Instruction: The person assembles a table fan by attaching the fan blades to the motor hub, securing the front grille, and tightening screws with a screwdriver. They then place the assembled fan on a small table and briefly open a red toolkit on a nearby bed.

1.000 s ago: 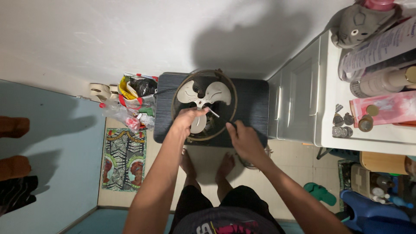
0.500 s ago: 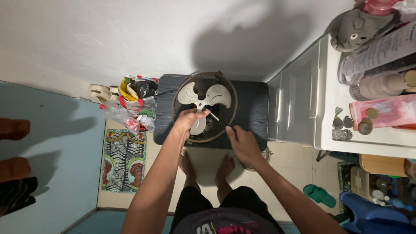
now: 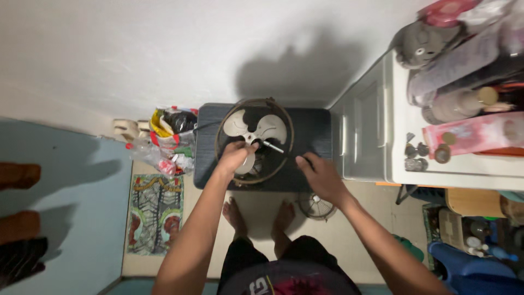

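A fan with pale blades and a round wire guard ring lies face up on a small dark table. A metal shaft sticks out of its hub. My left hand grips the lower blade near the hub. My right hand rests on the table just right of the guard ring, fingers loosely curled, holding nothing that I can see.
A white cabinet stands to the right, its top crowded with bottles, a pink package and a grey plush toy. Bags and bottles pile up left of the table. A round fan grille lies on the floor by my feet.
The view shifted down and right. My right hand slid from the guard ring's lower edge out to the right onto the table. My left hand stays on the blade.
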